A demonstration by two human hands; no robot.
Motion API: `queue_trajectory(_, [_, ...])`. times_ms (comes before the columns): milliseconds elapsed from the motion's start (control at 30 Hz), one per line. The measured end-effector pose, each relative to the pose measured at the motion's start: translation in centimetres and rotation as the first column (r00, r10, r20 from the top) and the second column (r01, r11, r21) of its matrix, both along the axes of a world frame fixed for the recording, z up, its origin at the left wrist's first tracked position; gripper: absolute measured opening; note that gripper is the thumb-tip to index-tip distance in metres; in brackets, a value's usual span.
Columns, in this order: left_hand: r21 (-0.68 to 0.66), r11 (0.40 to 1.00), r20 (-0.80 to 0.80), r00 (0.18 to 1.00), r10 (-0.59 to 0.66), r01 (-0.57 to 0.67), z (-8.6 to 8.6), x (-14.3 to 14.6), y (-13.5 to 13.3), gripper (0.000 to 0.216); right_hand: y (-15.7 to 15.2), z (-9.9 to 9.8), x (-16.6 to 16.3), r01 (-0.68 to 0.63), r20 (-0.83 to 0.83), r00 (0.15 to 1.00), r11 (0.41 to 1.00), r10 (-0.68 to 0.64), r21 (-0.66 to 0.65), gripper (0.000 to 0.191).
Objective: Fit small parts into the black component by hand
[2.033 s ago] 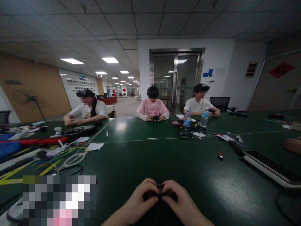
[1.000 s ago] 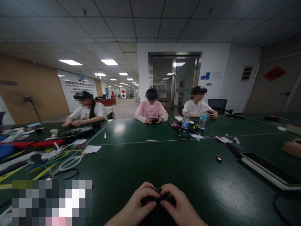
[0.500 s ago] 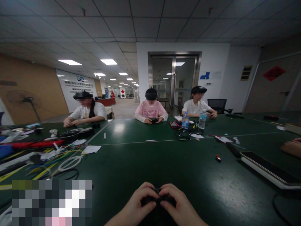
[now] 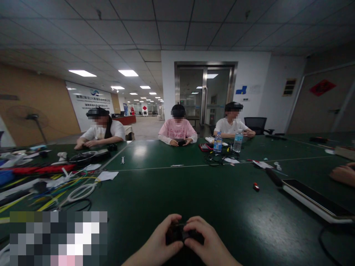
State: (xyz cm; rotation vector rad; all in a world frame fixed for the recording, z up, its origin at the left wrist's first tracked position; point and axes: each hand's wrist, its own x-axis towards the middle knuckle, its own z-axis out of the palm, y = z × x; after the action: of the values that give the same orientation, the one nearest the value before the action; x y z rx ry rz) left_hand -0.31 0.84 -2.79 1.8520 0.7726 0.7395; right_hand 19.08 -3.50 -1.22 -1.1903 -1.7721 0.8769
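At the bottom middle, both hands grip one small black object (image 4: 181,232) just above the dark green table (image 4: 149,199). My left hand (image 4: 162,238) curls round its left side, thumb in front and fingers over the far edge. From the right, my right hand (image 4: 206,236) is closed on it in the same way, its fingers bent across the top. Part of the object shows between the two hands, but the fingers and shadow hide its kind.
Tangled cables (image 4: 80,194) and tools crowd the left. A phone-like device (image 4: 316,199) on a white base and a small red item (image 4: 255,186) lie right. Water bottles (image 4: 217,142) stand farther back. Three people sit opposite; another person's hand (image 4: 344,174) rests at the right edge.
My fingertips, which nearly met over the black object, are now farther apart at the top, so more of it shows. The right fingers have bent inward over it.
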Motion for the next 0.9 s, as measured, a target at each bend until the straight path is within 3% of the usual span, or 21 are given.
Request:
queue_trajectory(200, [-0.010, 1.000, -0.061, 0.998, -0.027, 0.027, 0.8, 0.1, -0.3, 0.033, -0.2, 0.3, 0.1, -0.004, 0.025, 1.000, 1.000, 0.004, -0.015, 0.024])
queue_trajectory(400, [-0.116, 0.989, 0.076, 0.994, -0.083, 0.091, 0.4, 0.0, -0.2, 0.045, -0.1, 0.1, 0.2, -0.001, -0.006, 1.000, 1.000, 0.001, -0.008, 0.022])
queue_trajectory(900, [-0.152, 0.984, 0.074, 0.993, -0.086, 0.097, 1.3, 0.0, -0.4, 0.040, 0.1, -0.4, 0.3, 0.036, -0.013, 0.999, 0.998, -0.036, -0.057, 0.018])
